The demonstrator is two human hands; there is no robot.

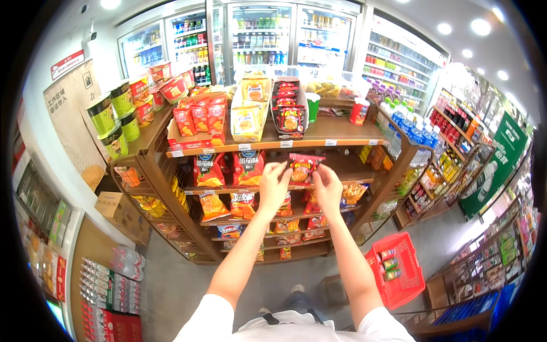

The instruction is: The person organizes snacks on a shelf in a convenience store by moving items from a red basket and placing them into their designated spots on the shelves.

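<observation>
Between my two hands is a small dark red snack packet [302,168], its printed front facing me. My left hand [274,181] pinches its left edge, and my right hand [328,181] holds its right edge. The packet is in front of the second shelf of a brown snack rack [316,146]. Just above it, on the top shelf, stands an open carton of similar dark packets [291,117]. Beside that carton are a box of yellow packets [247,124] and a box of red chip bags [198,122]. Larger red chip bags [249,168] stand left of my hands.
A red plastic shopping basket [416,280] with several cans or canisters [391,264] is at my lower right. Instant noodle cups [104,115] are stacked at the rack's left. Bottled drinks [421,128] stand on the right. Glass-door drink coolers [260,38] line the back.
</observation>
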